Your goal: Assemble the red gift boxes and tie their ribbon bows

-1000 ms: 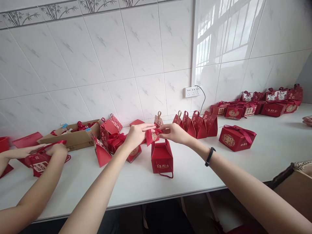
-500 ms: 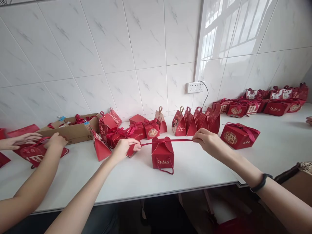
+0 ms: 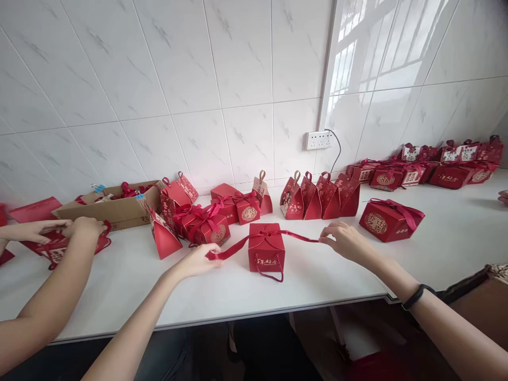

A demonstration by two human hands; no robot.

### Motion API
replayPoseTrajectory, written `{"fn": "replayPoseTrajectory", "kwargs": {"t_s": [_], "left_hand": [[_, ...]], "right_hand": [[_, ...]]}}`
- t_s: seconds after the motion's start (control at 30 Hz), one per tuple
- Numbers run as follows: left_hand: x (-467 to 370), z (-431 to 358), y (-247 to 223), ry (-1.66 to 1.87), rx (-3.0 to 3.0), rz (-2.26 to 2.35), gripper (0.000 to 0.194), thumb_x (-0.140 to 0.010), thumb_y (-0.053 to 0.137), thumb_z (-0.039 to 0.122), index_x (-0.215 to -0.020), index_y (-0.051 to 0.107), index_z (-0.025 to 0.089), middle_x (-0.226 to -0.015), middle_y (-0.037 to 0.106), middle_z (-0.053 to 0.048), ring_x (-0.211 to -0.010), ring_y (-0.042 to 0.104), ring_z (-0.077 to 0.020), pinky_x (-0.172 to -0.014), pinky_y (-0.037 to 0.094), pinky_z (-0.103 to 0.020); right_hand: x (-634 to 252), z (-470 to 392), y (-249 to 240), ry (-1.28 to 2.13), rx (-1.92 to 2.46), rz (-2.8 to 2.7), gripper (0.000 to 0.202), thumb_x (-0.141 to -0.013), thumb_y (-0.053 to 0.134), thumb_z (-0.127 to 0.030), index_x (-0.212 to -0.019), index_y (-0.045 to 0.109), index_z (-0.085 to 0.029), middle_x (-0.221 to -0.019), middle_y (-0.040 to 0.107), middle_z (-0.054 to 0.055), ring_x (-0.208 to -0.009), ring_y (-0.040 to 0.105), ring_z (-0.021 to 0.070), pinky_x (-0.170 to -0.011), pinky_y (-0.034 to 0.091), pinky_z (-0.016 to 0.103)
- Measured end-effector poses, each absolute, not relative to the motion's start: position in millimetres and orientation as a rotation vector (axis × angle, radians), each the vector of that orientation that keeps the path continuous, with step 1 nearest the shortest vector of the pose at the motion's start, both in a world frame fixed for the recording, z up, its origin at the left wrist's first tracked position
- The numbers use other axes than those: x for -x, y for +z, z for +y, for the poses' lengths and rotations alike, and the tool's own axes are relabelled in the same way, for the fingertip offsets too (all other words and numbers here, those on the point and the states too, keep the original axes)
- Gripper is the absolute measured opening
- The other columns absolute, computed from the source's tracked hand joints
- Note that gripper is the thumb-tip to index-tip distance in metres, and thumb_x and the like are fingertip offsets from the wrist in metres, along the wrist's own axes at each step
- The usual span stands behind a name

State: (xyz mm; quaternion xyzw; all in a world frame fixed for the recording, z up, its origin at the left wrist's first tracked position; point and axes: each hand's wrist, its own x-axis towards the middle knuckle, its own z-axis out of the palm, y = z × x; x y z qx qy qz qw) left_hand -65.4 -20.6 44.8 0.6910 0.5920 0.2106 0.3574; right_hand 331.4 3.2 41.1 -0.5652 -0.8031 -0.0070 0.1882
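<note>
Your left hand [image 3: 199, 259] is closed on one end of a red ribbon [image 3: 233, 251], pinching it between thumb and fingers just left of a red box [image 3: 266, 257], with a short bit of the end showing past your fingertips. Your right hand [image 3: 344, 237] pinches the other end at its fingertips, off to the right of the box and a little higher in view than the left. Between your hands, the ribbon runs over the top of the box, crossing itself near the middle of the lid flaps, and sags slightly on both sides. That box stands upright on the white table [image 3: 317, 280] in front of you, near the front edge, its gold lettering facing you and a twisted red cord [image 3: 270, 277] hanging in a loop down its front. You wear a black band [image 3: 419, 297] on your right wrist. Behind the box to the left sit ribbon-tied boxes [image 3: 210, 230]; behind it to the right, four triangular boxes [image 3: 329, 200] stand in a row. Beyond your right hand rests a larger tied box [image 3: 392, 221]. At your far left, another person's hands [image 3: 84, 227] are on a red package [image 3: 59, 244], beside an open cardboard tray [image 3: 129, 217].
</note>
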Motion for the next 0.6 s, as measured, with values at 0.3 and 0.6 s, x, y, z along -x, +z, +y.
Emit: {"fn": "replayPoseTrajectory", "kwargs": {"t_s": [0.3,0.6], "left_hand": [[-15.9,-11.8,79.5,0.554,-1.964,1.518,0.036,-0.081,0.045,0.054,-0.084,0.053,0.02,-0.083,0.062,-0.005,-0.082,0.06,-0.0229,-0.072,0.043,-0.031],[-22.2,2.5,67.4,0.565,-1.55,1.214,0.044,-0.074,0.057,0.055,-0.063,0.035,0.019,-0.055,0.035,0.007,-0.038,0.022,-0.0026,-0.038,0.011,-0.019]], "right_hand": [[-239.7,-1.1,74.1,0.736,1.433,-2.006,0.023,-0.086,0.049,-0.036,-0.098,0.059,-0.019,-0.102,0.067,0.008,-0.087,0.065,0.0185,-0.072,0.048,0.027],[-250.6,29.6,74.8,1.021,1.517,-1.99,0.046,-0.059,0.073,-0.053,-0.046,0.044,-0.019,-0.043,0.041,-0.004,-0.041,0.039,0.01,-0.041,0.027,0.025]]}}
